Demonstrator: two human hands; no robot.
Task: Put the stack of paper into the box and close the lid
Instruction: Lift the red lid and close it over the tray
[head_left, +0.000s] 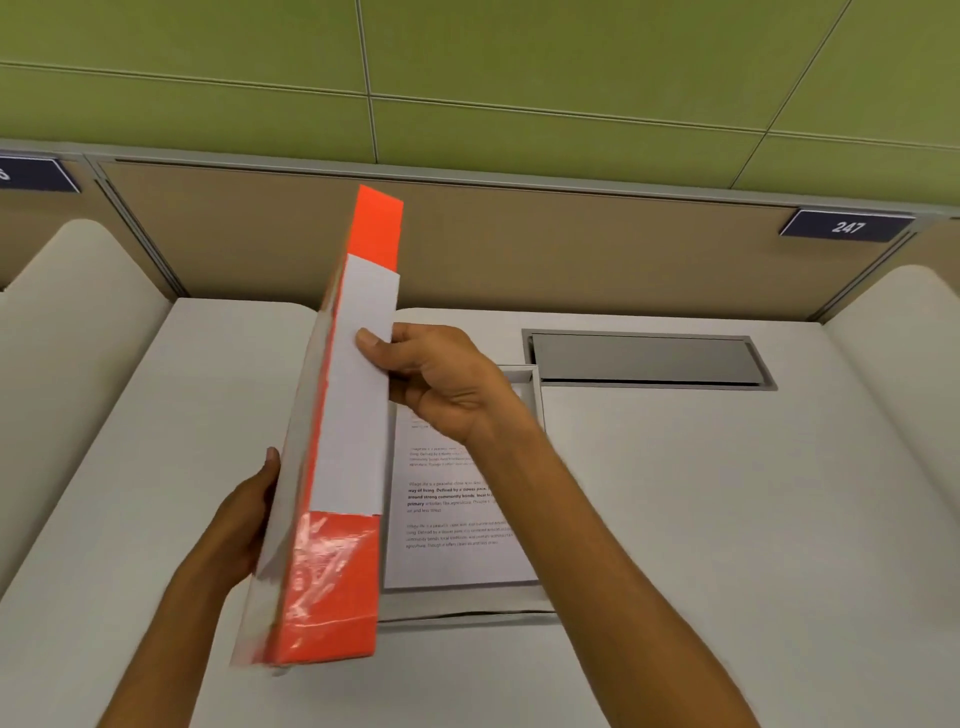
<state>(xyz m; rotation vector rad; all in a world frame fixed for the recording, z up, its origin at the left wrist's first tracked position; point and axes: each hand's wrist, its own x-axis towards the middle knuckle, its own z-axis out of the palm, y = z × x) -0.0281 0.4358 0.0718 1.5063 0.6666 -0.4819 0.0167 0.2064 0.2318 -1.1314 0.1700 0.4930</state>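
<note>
A shallow white box (467, 605) lies on the desk, and a stack of printed paper (457, 519) rests flat inside it. The lid (337, 571), orange with a white panel, stands nearly on edge over the box's left side. My left hand (249, 514) grips the lid's left, outer face low down. My right hand (441, 379) pinches the lid's white panel near the upper edge, and its forearm crosses over the paper. The box's left side is hidden behind the lid.
The white desk (701, 519) has a grey metal cable flap (644, 358) at the back right. A tan partition (571, 249) with a "247" plate (847, 226) runs behind, and white curved side dividers (67, 322) stand left and right.
</note>
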